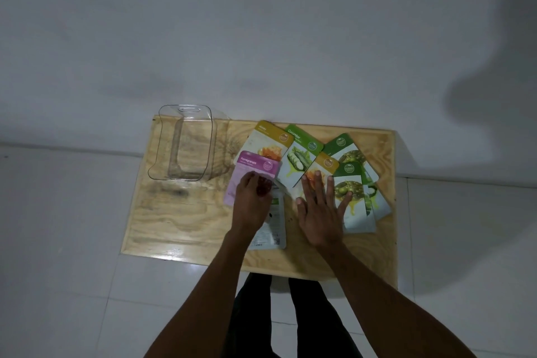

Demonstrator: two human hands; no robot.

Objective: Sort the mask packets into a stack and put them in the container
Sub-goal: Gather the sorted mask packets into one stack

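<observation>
Nearest, the right hand [319, 212] lies flat with fingers spread, grasping nothing, pressing on a yellow packet [322, 167] at the table's [174, 212] centre. Toward 9 o'clock of it, the left hand [252, 203] curls its fingers on the pink Pomegranate packet [252, 166], over a face-down packet [274, 229]; whether it grips I cannot tell. Honey [268, 139], Cucumber [302, 154] and green packets [348, 192] fan from 12 to 3 o'clock. The clear container [186, 145] stands empty at 10 o'clock.
</observation>
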